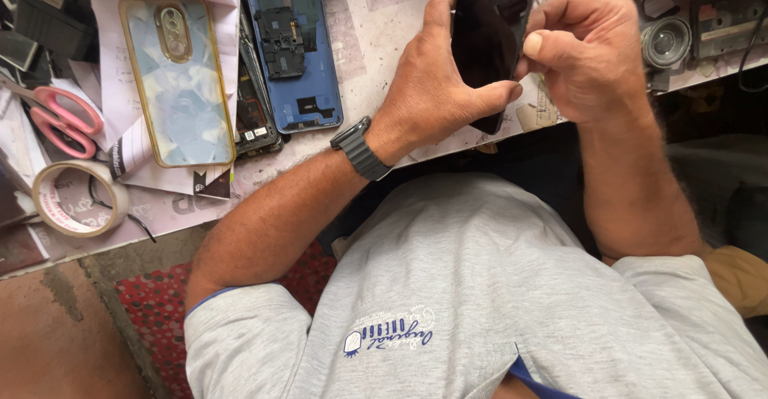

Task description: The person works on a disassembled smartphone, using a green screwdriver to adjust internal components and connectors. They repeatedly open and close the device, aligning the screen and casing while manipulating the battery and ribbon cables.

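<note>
My left hand grips a black phone screen panel, holding it upright and tilted over the table's near edge. A dark watch sits on that wrist. My right hand pinches the panel's right edge, thumb pressed against it. On the table to the left lies an opened blue phone body with its inner parts showing, and beside it a clear phone case with a gold rim.
Pink-handled scissors and a roll of tape lie at the far left on papers. A small round speaker part and dark components sit at the right. The worktable ends just before my grey shirt.
</note>
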A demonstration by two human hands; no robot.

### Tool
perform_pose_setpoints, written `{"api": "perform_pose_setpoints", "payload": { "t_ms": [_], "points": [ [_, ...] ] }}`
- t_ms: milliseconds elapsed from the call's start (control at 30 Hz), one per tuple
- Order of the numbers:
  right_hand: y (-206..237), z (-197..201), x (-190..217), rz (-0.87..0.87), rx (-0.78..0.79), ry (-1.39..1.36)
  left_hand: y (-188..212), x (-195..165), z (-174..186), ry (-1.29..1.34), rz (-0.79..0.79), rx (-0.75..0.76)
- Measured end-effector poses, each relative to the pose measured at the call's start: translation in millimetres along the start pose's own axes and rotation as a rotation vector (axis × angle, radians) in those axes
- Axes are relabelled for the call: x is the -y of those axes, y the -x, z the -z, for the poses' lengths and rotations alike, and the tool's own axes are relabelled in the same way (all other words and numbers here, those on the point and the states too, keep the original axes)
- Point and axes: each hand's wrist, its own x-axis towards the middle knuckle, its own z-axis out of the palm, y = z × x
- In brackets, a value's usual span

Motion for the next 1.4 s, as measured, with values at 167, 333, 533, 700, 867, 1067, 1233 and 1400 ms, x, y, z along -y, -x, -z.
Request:
{"api": "perform_pose_setpoints", "payload": {
  "t_ms": [167,333,533,700,867,1067,1233,1400],
  "points": [
    [5,-7,-3,-0.006,-0.120,0.114,-2,2,3,0.049,-0.076,-0.027],
    [6,-6,-3,0.014,-0.101,0.181,0,4,6,0.103,-0.049,0.015],
    [0,-10,-4,-0.033,-0.111,0.022,-4,6,12,0.455,0.075,0.028],
    [-1,-20,-4,-0.017,-0.042,-0.081,-4,6,17,0.672,0.146,0.068],
    [2,-30,-4,-0.006,-0.052,-0.104,-1,1,26,0.723,0.134,0.106],
    [3,-35,-5,0.016,-0.039,-0.140,1,-4,32,0.714,0.096,0.138],
    [1,-38,-4,0.045,-0.022,-0.167,2,-5,31,0.687,0.082,0.122],
    [-2,-42,-2,0.059,-0.009,-0.140,3,-4,33,0.658,0.070,0.135]
  ]
}}
